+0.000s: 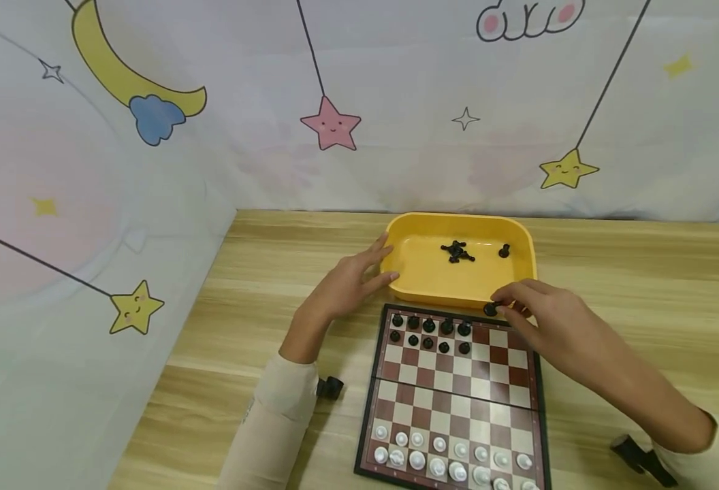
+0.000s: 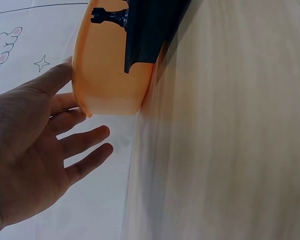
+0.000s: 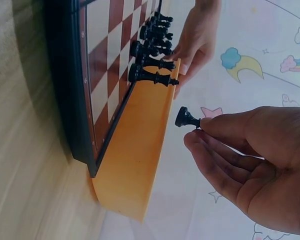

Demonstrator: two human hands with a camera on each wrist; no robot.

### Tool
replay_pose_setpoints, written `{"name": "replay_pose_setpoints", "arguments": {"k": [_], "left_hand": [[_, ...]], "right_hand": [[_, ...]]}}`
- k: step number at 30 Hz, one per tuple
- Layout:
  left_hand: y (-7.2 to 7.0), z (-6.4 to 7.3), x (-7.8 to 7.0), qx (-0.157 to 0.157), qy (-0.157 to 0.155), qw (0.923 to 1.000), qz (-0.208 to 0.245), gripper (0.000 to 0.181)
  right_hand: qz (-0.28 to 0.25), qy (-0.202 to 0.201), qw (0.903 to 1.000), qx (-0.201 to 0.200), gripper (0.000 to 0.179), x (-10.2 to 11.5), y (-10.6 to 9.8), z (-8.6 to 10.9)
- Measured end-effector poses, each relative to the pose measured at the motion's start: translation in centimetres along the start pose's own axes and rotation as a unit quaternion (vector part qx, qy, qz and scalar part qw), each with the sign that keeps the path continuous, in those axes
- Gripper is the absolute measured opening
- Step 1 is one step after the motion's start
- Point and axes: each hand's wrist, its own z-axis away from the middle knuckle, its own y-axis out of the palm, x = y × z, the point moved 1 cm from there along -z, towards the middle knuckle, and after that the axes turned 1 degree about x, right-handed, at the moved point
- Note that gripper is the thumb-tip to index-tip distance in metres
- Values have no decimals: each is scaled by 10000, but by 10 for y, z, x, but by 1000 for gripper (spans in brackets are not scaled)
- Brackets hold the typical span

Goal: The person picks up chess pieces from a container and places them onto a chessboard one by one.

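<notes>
My right hand (image 1: pixel 552 323) pinches a black chess piece (image 3: pixel 186 118) between thumb and fingertips, above the near right rim of the yellow tray (image 1: pixel 439 289). Its base points away from the hand; fingers hide the top, so its kind is unclear. My left hand (image 1: pixel 350 282) touches the tray's left end, fingers spread and mostly straight. In front of the tray lies a brown-and-white chessboard (image 1: pixel 478 388). Black pieces (image 1: pixel 429 326) fill the left part of its two far rows. White pieces (image 1: pixel 417 460) stand in its two near rows.
Inside the tray, several black pieces (image 1: pixel 457 252) lie in a cluster, with another black piece (image 1: pixel 504 250) near its right end. The wooden table (image 1: pixel 261 286) meets a patterned cloth backdrop (image 1: pixel 408 177) behind the tray.
</notes>
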Motion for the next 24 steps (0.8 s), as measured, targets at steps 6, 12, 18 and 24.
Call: {"name": "replay_pose_setpoints", "arguments": {"k": [6,12,18,24], "left_hand": [[-1,0,1,18,68,10000,-19,66],[0,0,1,33,65,10000,-6,66],[0,-1,0,-9,88,9999,-79,66],[-2,-2,0,11,71,9999,-98,66]], "right_hand": [[-18,-142,9999,15,21,1,9,5],[121,29,9998,172,21,2,21,7],[148,208,9990,355,18,4,29,5],[125,217,9986,472,14,4,35,3]]}}
